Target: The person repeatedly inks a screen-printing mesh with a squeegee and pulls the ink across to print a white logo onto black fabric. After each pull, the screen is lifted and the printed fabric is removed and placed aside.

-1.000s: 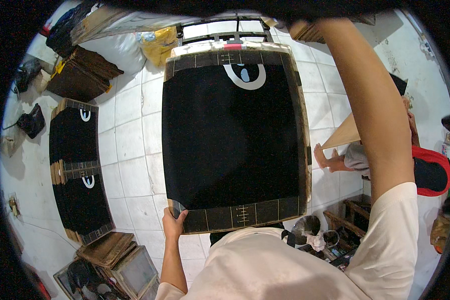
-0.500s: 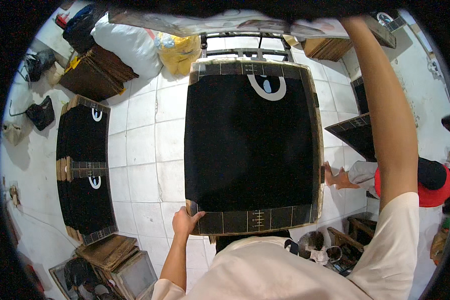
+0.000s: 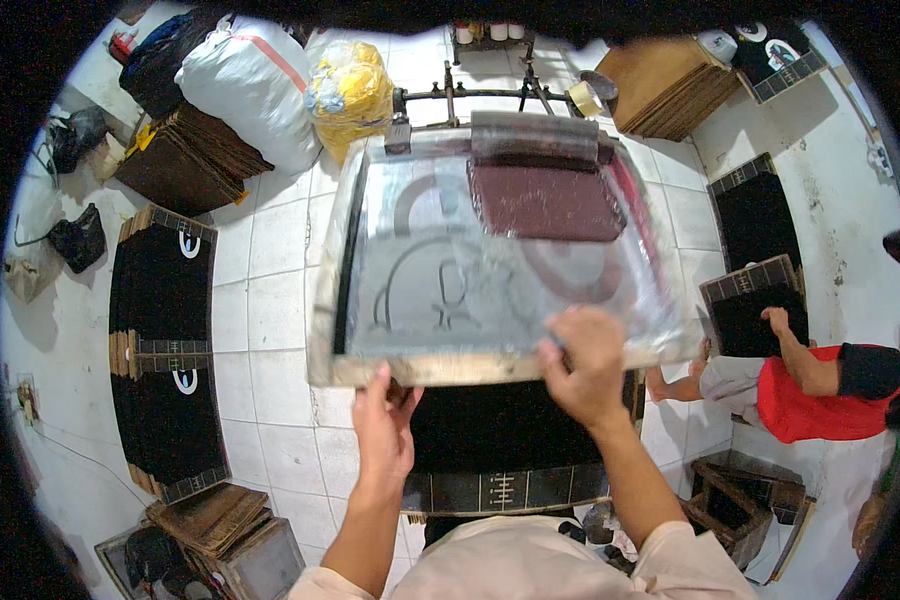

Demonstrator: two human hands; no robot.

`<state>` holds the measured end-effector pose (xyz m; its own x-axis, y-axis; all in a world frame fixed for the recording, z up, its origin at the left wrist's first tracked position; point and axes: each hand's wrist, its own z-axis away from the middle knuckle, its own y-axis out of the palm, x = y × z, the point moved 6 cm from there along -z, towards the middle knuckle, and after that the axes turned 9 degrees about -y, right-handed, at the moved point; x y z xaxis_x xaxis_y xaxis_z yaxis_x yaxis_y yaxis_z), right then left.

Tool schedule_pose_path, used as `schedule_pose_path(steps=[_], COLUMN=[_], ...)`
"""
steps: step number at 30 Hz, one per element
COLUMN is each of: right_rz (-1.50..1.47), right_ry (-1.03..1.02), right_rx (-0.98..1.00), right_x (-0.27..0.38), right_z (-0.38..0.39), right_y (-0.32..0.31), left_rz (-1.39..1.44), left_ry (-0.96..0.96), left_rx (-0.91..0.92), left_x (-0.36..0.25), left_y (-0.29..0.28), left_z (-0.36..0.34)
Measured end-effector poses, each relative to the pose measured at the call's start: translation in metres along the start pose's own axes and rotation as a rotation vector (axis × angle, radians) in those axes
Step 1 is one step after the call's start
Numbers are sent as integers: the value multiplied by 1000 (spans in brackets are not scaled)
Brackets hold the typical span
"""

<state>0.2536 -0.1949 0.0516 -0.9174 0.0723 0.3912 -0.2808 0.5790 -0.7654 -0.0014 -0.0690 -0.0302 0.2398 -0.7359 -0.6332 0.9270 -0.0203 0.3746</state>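
On screen frame [image 3: 490, 365], both hands [image 3: 590, 365] gripping

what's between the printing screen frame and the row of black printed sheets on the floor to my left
Bare white floor tiles separate the screen frame from the black sheets, in the head view.

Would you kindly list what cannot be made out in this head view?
- Black board: its far part is hidden under the printing screen frame.
- Left hand: fingertips are tucked under that frame.
- Seated co-worker: partly cut by the picture's dark rim.
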Motion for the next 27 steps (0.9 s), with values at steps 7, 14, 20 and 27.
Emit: schedule_pose_path(steps=[7, 14, 20, 27], right_rz=[99, 327, 278, 164], right_ry=[10, -118, -162, -215], right_rx=[156, 311, 180, 273], right_x=[-197, -265, -231, -206], right_z=[-109, -208, -162, -147], right_y=[134, 188, 176, 133], left_rz=[-325, -1039, -1544, -1598], left_ry=[-392, -141, 644, 507], left_rx=[-116, -322, -463, -393], left_x=[79, 41, 8, 11], left_y=[-80, -103, -53, -46], left_z=[-101, -83, -105, -115])
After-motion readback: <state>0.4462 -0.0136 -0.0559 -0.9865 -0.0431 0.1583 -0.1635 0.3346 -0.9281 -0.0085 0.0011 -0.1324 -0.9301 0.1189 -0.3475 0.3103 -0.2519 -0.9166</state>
